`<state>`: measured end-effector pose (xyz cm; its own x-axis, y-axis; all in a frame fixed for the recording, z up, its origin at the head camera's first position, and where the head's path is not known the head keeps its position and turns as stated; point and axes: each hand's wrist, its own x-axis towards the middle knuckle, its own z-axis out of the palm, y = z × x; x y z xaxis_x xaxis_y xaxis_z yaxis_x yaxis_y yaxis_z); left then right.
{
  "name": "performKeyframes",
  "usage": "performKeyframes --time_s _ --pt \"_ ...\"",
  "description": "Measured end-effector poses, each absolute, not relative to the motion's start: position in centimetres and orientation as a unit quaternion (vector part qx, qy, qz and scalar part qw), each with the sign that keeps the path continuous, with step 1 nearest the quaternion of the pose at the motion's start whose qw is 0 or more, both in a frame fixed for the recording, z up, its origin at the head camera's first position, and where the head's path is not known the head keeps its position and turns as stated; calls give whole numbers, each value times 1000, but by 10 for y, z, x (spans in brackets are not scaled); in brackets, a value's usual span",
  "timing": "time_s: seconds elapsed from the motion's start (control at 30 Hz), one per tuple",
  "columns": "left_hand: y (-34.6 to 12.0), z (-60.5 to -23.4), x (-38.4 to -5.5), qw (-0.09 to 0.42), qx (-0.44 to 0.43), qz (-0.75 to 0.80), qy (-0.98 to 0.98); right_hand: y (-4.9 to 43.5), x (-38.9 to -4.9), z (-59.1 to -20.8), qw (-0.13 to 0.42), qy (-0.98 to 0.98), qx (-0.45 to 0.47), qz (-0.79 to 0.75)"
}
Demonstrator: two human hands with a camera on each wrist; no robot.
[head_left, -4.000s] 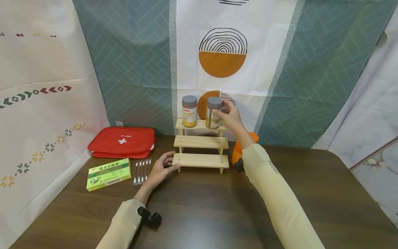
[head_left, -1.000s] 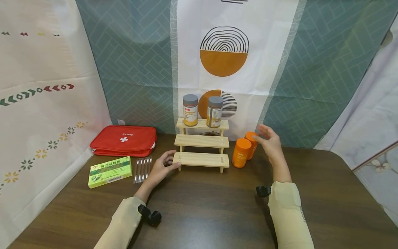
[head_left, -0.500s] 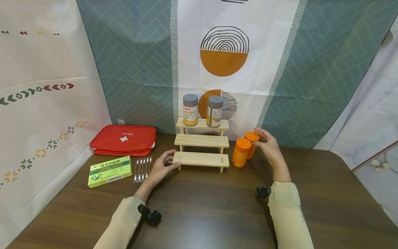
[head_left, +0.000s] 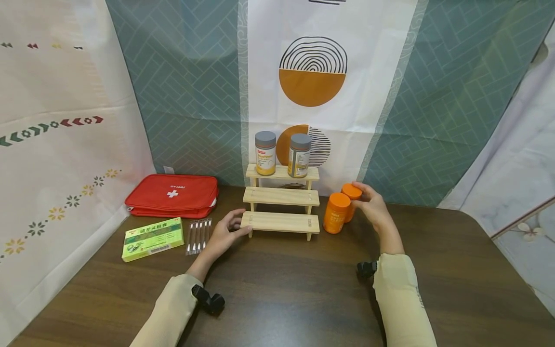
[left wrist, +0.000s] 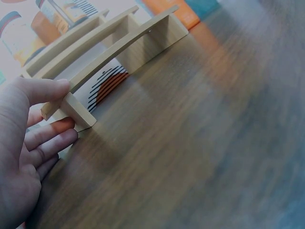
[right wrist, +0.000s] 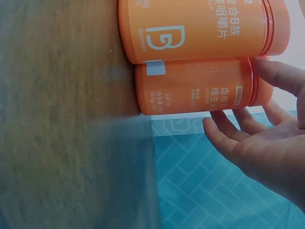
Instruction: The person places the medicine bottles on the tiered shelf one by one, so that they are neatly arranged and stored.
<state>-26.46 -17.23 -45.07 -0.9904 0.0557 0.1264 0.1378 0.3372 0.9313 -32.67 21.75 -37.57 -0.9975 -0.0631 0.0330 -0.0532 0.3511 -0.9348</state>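
My left hand (head_left: 223, 238) holds the left end of a three-tier wooden display stand (head_left: 279, 221); in the left wrist view its thumb lies on the lowest shelf and its fingers are beside the leg. Two jars with grey lids, a left jar (head_left: 265, 156) and a right jar (head_left: 299, 158), stand upright on the top shelf. My right hand (head_left: 374, 208) is round the rear orange bottle (right wrist: 195, 88), thumb near its cap and fingers behind it. The front orange bottle (head_left: 336, 218) stands close before it, partly hiding it in the head view.
Left of the stand lie a red first aid pouch (head_left: 173, 197), a green-yellow medicine box (head_left: 153, 238) and a pack of cotton swabs (head_left: 199, 236). A patterned curtain (head_left: 195, 96) hangs behind the brown table (head_left: 277, 289).
My right hand let go of the right grey-lidded jar on the top shelf, moved down and right, and closed in on the rear orange bottle. The left hand stays at the stand.
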Motion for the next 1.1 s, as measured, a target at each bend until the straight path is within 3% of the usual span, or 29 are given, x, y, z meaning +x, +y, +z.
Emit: performKeyframes --time_s 0.57,1.1 --pt "-173 -451 -263 35 -63 -570 -818 223 -327 -381 12 822 -39 -568" --pt "-173 -450 -264 38 -64 -568 -820 226 -329 -383 -14 824 -12 -566"
